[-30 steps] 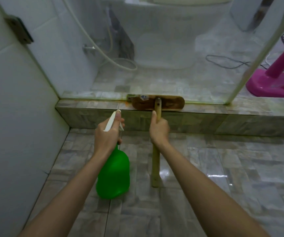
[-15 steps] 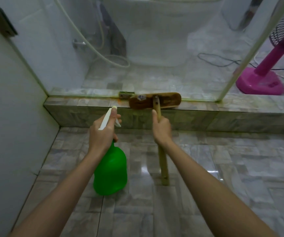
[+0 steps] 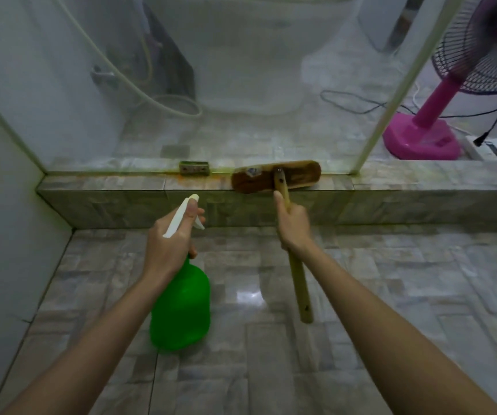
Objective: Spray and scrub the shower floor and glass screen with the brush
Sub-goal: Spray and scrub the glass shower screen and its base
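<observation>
My left hand grips the white trigger head of a green spray bottle, which hangs over the tiled shower floor. My right hand is closed around the wooden handle of a brush. The brown brush head lies on the tiled curb, pressed against the bottom edge of the cloudy glass screen, right of a metal bracket. The handle's free end points down toward the floor between my arms.
A pink floor fan with its cable and a power strip stands beyond the screen's right edge. Behind the glass are a toilet and a hose. A white tiled wall closes the left side.
The brush head has slid to the right along the curb, past the bracket, and the handle now leans rightward at its lower end. The spray bottle has stayed in my left hand.
</observation>
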`<action>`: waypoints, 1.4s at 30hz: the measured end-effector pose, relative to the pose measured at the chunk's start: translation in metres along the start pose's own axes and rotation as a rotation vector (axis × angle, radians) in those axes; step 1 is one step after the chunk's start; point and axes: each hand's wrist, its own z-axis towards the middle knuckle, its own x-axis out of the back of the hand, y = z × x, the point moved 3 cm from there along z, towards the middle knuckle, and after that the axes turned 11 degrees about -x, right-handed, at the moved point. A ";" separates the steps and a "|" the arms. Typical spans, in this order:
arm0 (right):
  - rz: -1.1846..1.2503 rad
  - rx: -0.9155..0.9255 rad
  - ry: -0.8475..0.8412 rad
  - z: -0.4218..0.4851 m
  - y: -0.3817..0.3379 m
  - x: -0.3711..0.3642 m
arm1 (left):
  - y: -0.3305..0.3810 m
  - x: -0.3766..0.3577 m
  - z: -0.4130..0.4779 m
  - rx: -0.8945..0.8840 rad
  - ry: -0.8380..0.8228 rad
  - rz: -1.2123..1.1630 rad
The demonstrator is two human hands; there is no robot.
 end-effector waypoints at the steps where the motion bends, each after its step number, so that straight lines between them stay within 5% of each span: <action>1: -0.008 -0.019 0.050 0.004 0.006 0.020 | 0.001 -0.001 -0.001 -0.003 -0.002 -0.016; 5: -0.012 -0.179 0.350 0.022 0.033 0.127 | 0.006 0.005 -0.006 -0.013 0.006 -0.088; 8: 0.030 -0.231 0.405 0.019 0.037 0.129 | 0.003 0.016 -0.006 -0.016 0.014 -0.093; 16: 0.000 0.005 -0.057 -0.020 -0.033 -0.087 | -0.013 0.047 0.001 0.006 0.093 -0.006; 23: 0.075 -0.137 0.216 -0.020 -0.017 -0.026 | -0.015 0.080 -0.005 0.003 0.179 -0.034; 29: 0.070 -0.041 0.007 -0.049 -0.056 -0.132 | -0.030 0.102 -0.003 0.032 0.235 -0.031; 37: 0.003 -0.086 0.190 -0.020 -0.021 -0.049 | -0.036 0.101 0.011 0.064 0.156 0.071; 42: 0.356 -0.214 -0.226 -0.029 -0.031 -0.060 | -0.030 0.081 0.016 0.120 0.144 -0.009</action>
